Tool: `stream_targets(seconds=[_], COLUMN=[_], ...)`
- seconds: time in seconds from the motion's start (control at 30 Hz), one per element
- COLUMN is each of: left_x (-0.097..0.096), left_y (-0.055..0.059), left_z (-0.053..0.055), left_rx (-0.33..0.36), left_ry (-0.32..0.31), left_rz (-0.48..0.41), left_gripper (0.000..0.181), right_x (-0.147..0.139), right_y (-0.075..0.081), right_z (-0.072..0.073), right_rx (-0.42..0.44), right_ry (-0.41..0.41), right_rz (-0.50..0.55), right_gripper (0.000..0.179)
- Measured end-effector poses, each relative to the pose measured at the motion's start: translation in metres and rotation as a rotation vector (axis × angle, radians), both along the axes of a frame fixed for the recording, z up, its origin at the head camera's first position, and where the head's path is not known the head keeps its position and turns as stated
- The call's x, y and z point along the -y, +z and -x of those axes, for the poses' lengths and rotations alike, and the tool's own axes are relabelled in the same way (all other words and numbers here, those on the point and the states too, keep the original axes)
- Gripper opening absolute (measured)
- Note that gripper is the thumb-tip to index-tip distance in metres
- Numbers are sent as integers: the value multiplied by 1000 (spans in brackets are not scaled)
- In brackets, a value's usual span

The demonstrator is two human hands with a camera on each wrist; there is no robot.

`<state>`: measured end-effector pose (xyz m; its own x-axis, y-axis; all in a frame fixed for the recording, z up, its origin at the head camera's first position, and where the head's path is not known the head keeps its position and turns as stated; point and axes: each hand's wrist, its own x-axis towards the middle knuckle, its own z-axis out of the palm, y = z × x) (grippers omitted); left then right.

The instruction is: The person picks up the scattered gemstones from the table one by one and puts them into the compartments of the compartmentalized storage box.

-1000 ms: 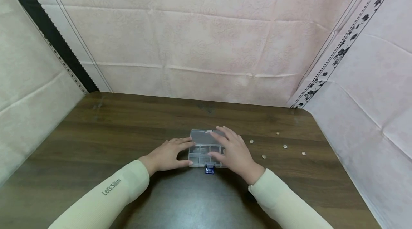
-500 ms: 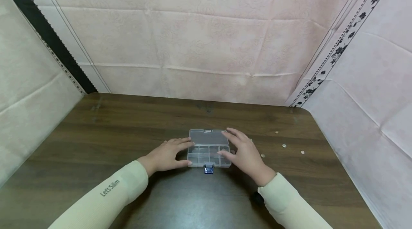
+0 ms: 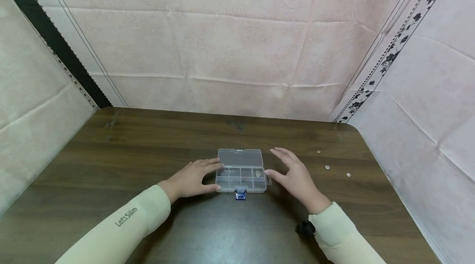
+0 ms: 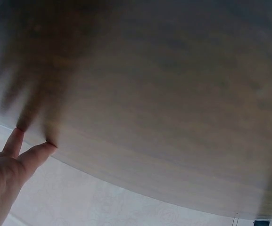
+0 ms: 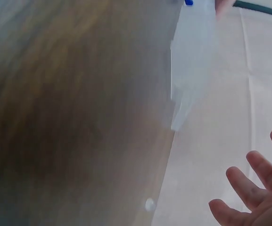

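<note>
A clear plastic compartment box [image 3: 240, 179] lies with its lid raised at the back and a blue latch [image 3: 240, 195] at the front. One small pale disc [image 3: 257, 173] sits in a back right compartment. My left hand [image 3: 191, 179] rests at the box's left side, fingertips and thumb spread at its edge; in the left wrist view its fingers [image 4: 37, 155] look fairly straight. Just right of the box is my right hand [image 3: 298, 179], thumb and fingers spread, with nothing between them. The thumb overlaps the box's right edge in the head view.
Small pale discs [image 3: 327, 167] lie scattered on the brown wooden table [image 3: 178, 140], to the right of my right hand. A clear side flap [image 3: 269, 179] sticks out at the box's right end. Patterned pale cloth [image 3: 237, 62] hangs behind the table.
My right hand has moved from over the box to the right, uncovering its right compartments and the disc inside. It now covers the nearest table discs. My left hand stays put.
</note>
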<state>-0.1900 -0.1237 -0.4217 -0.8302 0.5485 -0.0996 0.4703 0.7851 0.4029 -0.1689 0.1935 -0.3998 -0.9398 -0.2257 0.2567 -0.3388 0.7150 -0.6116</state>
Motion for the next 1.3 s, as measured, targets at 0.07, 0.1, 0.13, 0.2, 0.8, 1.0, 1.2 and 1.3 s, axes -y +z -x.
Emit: stream_targets(seconds=[0.07,0.1,0.13,0.2,0.8,1.0,1.2,1.3], left_x=[0,0,0,0,0,1,1,1], left_y=[0,0,1,1,2,0,-1,-2], left_z=[0,0,0,0,-1,0,0,1], left_rx=[0,1,2,3,1,-6,-6,-7], left_ry=[-1,0,0,0,-10,-19,-20,-19], left_rz=[-1,-1,0,1,-2,-15,-13,-13], left_gripper=[71,71,71,71,71,70,71,72], right_x=[-5,-8,-10,-15,-57,-70,-77,-79], right_y=[0,0,-1,-2,-4,-2,-4,-5], right_z=[0,0,1,1,1,-2,-3,-2], right_rx=[9,14,20,31,131,205,202,195], right_ry=[-12,-20,-25,-32,-94,-114,-111,-107], right_rz=[29,44,55,80,80,110,88,47], right_gripper=[64,64,64,64,59,63,61,60])
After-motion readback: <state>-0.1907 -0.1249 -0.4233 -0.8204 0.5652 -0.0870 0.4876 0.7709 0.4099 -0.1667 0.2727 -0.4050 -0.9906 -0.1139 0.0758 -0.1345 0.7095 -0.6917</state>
